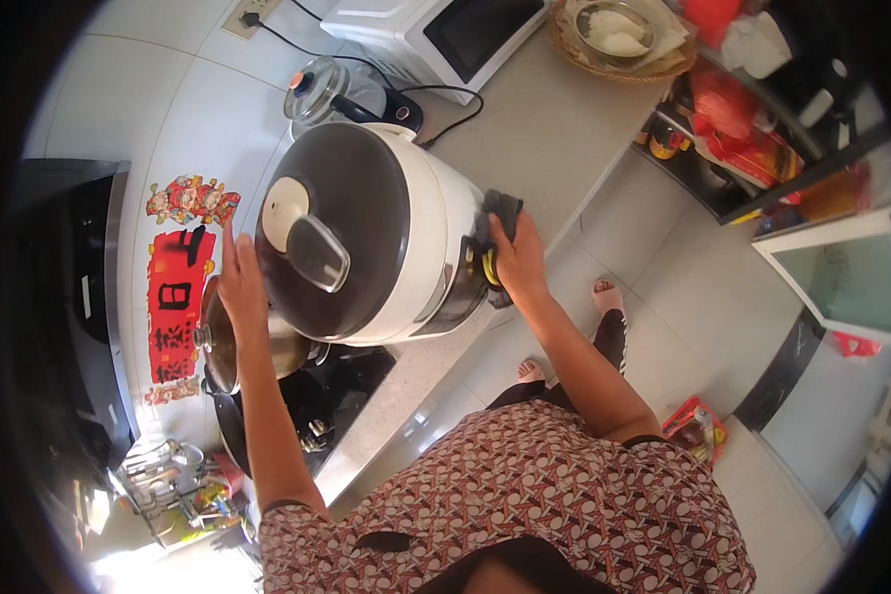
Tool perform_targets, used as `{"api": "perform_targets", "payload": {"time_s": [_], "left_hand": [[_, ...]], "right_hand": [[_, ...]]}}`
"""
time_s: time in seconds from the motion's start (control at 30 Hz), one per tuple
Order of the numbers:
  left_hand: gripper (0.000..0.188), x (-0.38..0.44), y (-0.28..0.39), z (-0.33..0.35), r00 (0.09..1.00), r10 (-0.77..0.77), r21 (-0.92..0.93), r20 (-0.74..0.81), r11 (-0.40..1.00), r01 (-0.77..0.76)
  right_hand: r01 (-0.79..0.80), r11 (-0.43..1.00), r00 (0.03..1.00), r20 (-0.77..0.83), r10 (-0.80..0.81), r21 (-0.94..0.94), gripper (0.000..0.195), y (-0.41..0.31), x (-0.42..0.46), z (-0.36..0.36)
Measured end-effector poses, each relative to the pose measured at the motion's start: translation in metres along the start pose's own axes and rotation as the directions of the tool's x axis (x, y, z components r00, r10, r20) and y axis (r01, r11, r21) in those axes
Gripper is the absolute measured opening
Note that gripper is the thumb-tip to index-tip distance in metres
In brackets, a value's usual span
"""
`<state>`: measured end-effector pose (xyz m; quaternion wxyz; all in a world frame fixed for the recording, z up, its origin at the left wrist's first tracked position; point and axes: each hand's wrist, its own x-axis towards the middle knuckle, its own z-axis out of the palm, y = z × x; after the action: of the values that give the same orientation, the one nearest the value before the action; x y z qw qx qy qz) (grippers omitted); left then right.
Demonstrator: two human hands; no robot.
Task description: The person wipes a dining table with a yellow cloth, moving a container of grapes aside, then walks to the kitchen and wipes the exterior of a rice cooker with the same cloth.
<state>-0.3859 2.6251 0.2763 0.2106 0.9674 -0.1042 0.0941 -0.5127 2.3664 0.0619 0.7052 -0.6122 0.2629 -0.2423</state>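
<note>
A large white rice cooker [445, 215] with a dark lid [364, 223] stands on the counter, its lid closed. My right hand [518, 256] presses a dark grey cloth [503, 211] against the cooker's front side, beside its control panel, fingers bent around the cloth. On the other side, my left hand [242, 286] is raised by the edge of the lid, fingers extended and apart, holding nothing; whether it touches the cooker cannot be told. Behind the cooker sits a glass electric kettle [327, 93] on its base.
A lidded pot [226, 341] stands on the black hob [334, 393] close to my left forearm. At the far end are a white microwave [386, 37], a loose black cord [453, 87] and a woven basket [638, 73] holding a metal bowl. A shelf with bags stands across the floor.
</note>
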Motion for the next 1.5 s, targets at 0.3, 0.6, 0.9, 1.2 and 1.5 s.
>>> {"api": "perform_targets", "payload": {"time_s": [0.3, 0.6, 0.9, 1.2, 1.5], "left_hand": [[0.071, 0.025, -0.022, 0.036, 0.984, 0.15, -0.289, 0.094, 0.95, -0.117], [0.069, 0.031, -0.029, 0.029, 0.979, 0.187, -0.27, 0.084, 0.95, -0.158], [0.068, 0.026, -0.026, 0.023, 0.978, 0.002, -0.421, 0.207, 0.903, 0.087], [0.063, 0.03, -0.026, 0.032, 0.986, 0.144, -0.276, 0.087, 0.954, -0.115], [0.062, 0.031, -0.034, 0.04, 0.959, 0.282, -0.184, 0.03, 0.944, -0.272]], "right_hand": [[0.257, 0.961, 0.942, -0.196, -0.273, -0.1, 0.029, -0.084, -0.03, 0.029], [0.039, 0.999, 0.975, -0.22, -0.042, -0.021, 0.028, -0.036, -0.045, 0.013], [0.137, 0.983, 0.935, -0.313, -0.17, -0.125, 0.034, -0.02, -0.117, 0.046], [0.128, 0.986, 0.959, -0.24, -0.15, -0.108, 0.033, -0.078, -0.058, 0.014], [0.327, 0.809, 0.794, -0.322, -0.515, -0.488, 0.027, -0.116, -0.064, 0.058]]}}
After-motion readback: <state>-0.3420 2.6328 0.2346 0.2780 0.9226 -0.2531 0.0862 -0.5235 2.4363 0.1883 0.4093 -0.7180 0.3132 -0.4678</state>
